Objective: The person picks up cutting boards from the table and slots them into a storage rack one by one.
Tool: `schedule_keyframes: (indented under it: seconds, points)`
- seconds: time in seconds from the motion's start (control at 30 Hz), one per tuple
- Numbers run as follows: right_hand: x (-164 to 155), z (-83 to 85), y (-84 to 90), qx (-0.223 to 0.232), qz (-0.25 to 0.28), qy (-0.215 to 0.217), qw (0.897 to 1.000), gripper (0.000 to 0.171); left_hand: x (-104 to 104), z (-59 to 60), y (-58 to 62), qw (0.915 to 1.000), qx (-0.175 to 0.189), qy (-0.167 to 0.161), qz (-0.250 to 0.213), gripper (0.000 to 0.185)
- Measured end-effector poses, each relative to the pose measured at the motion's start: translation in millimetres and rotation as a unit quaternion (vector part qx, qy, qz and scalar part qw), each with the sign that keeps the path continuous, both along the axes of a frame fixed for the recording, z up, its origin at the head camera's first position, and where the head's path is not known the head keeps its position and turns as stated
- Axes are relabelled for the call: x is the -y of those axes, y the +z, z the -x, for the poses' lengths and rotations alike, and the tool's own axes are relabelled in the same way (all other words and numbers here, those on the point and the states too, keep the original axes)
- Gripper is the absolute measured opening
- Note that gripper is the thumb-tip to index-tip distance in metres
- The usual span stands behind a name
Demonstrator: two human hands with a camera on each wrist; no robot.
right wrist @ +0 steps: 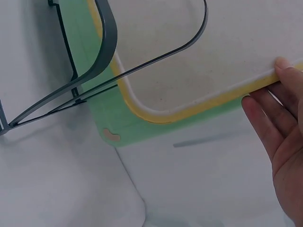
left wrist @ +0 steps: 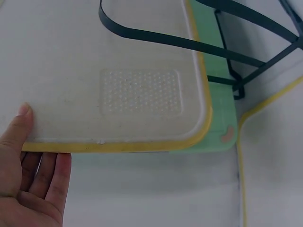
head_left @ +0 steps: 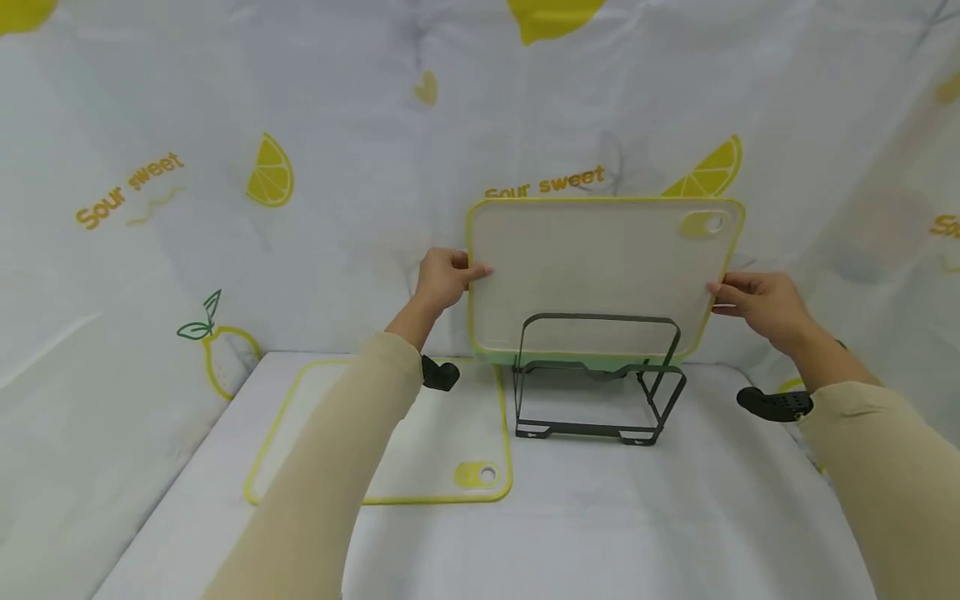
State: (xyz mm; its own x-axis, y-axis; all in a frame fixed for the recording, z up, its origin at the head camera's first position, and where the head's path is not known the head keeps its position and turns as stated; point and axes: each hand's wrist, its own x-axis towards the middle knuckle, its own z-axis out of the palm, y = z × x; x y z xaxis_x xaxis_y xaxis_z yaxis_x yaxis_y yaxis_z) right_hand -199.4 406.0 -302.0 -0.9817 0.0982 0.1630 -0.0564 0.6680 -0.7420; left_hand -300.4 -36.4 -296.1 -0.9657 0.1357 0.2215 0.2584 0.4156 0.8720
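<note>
A white cutting board with a yellow rim stands almost upright at the black wire rack, its lower part behind the rack's front loops. My left hand pinches its left edge, thumb on the white face and fingers behind. At the opposite edge my right hand grips it the same way. A green board shows behind it, low down, with a small beige corner patch; the rest is hidden. In the right wrist view the yellow-rimmed board's lower corner overlaps this green board.
Another white cutting board with a yellow rim lies flat on the white-covered table, left of the rack and partly under my left forearm. Behind the table hangs a white sheet printed with lemons and lettering.
</note>
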Motion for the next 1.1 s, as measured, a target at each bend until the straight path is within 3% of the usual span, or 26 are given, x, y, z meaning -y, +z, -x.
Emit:
schedule_keyframes:
  seconds: [0.17, 0.37, 1.1]
  points:
    - [0, 1.7, -9.9, 0.001, 0.006, 0.002, 1.0, 0.069, 0, -3.0, -11.4, 0.9997, -0.013, 0.0, 0.022, 0.035]
    - [0, 2.4, -18.8, 0.024, 0.008, 0.002, 1.0, 0.071, 0, -5.1, -23.1, 0.9994, -0.001, 0.0, 0.034, 0.034]
    - [4, -2.9, -59.4, 0.054, -0.003, -0.002, 0.999, 0.065, -2, -11.6, -50.9, 0.9977, 0.012, 0.011, 0.066, 0.033]
